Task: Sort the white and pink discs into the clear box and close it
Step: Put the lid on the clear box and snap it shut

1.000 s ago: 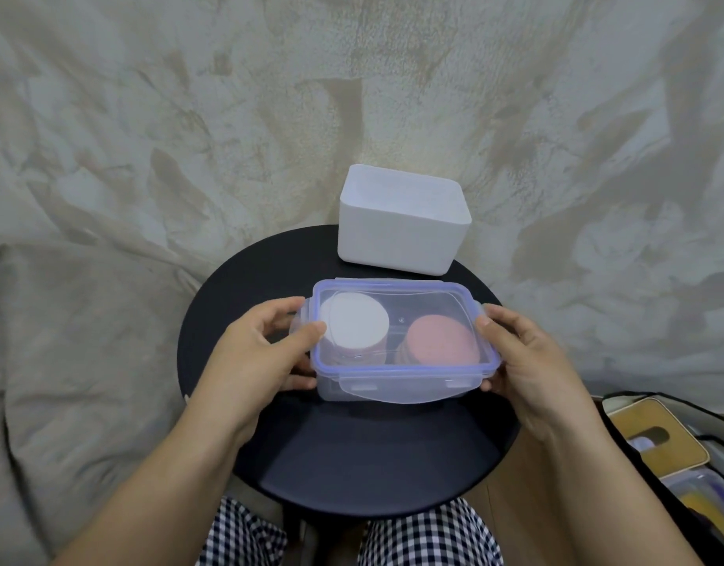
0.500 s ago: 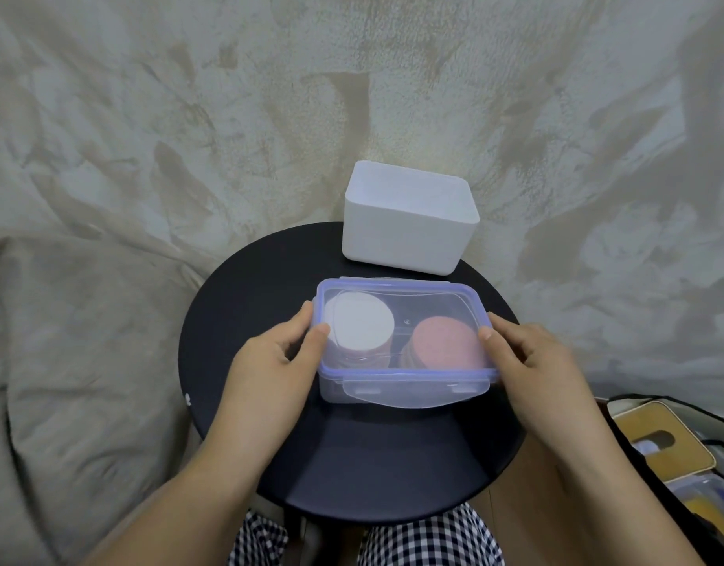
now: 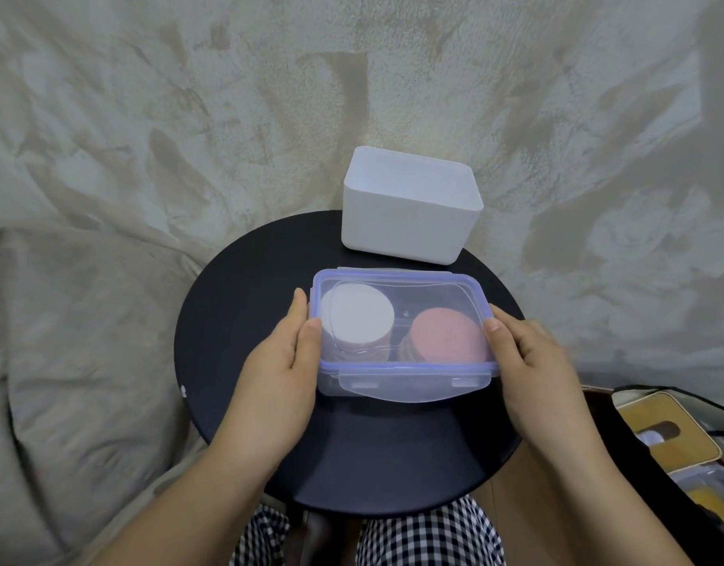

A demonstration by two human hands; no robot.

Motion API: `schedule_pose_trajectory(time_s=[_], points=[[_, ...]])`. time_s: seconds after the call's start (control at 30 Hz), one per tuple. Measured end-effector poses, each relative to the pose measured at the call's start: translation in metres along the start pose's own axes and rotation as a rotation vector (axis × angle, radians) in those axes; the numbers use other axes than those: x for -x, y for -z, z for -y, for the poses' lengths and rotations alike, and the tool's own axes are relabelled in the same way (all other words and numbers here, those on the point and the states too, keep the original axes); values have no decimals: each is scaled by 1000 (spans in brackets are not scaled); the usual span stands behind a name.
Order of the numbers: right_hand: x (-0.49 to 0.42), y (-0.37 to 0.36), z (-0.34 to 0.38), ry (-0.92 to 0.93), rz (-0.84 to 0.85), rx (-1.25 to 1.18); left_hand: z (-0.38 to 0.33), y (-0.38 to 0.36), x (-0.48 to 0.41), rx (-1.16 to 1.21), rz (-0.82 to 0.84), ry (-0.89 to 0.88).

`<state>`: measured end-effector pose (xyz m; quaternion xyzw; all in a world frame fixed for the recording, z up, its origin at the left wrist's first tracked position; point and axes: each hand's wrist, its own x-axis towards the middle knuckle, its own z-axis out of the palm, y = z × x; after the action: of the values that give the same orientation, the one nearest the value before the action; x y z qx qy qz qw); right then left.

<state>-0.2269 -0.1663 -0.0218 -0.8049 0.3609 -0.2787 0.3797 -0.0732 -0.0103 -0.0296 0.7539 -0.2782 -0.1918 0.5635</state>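
Note:
A clear box (image 3: 427, 285) with a purple-rimmed lid on it sits mid-table. Through the lid I see a stack topped by a white disc (image 3: 358, 322) on the left and a stack topped by a pink disc (image 3: 446, 335) on the right. My left hand (image 3: 274, 373) presses flat against the box's left end, fingers straight along the side and thumb on the lid rim. On the right end, my right hand (image 3: 532, 369) presses the same way, thumb on the rim. The front latch flap (image 3: 413, 388) sticks out forward.
The box stands on a small round black table (image 3: 372, 455). A white open bin (image 3: 405, 222) sits at the table's far edge, just behind the box. A beige cushion (image 3: 66, 361) lies left, and an open bag with wooden and coloured items (image 3: 670, 435) right.
Both hands shifted from holding the box's ends with curled fingers to lying flat against its sides. The box sits a little lower and flat on the table.

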Motion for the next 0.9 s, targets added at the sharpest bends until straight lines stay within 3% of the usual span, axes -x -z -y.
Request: schedule_pose_trajectory(time_s=[0.17, 0.27, 0.33, 0.47, 0.9], points=[[-2, 3, -1, -1, 4, 2, -2, 1, -3, -90, 33, -86], [-2, 4, -1, 23, 3, -47, -5, 3, -4, -265, 46, -325], [2, 6, -2, 98, 91, -47, -4, 6, -4, -396, 131, -498], [7, 10, -4, 186, 263, 16, 2, 10, -9, -564, 249, -651], [7, 0, -14, 242, 74, 17, 16, 5, -19, -589, 135, -828]])
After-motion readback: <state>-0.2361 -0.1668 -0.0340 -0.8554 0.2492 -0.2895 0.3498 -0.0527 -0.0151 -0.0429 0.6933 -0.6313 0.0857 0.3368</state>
